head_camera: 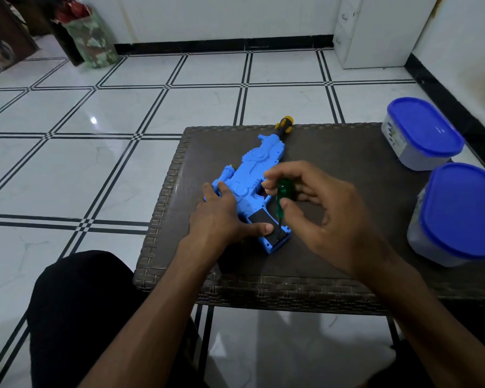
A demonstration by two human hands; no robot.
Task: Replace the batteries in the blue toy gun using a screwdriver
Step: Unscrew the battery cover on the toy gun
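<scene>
Unscrewing the grip's battery cover [266, 226] on the blue toy gun [252, 189].
Left hand [221, 217] lay flat, fingers straight, pinning it; right hand [317, 208] pinched the green screwdriver [282, 196]. Best kept upright, pressed firmly.

This looks like a room in a home: the glossy white tiled floor [101, 113] is crossed by thin black inlay lines and bordered by a black skirting strip [221, 46] under plain white walls. A low, dark brown woven-wicker table [347, 169] stands on it, carrying two translucent plastic food tubs with blue lids [423, 133], ordinary household storage. In the far left corner stands a green patterned wrapped bundle [95, 37] beside dark wooden furniture [9, 32].
</scene>
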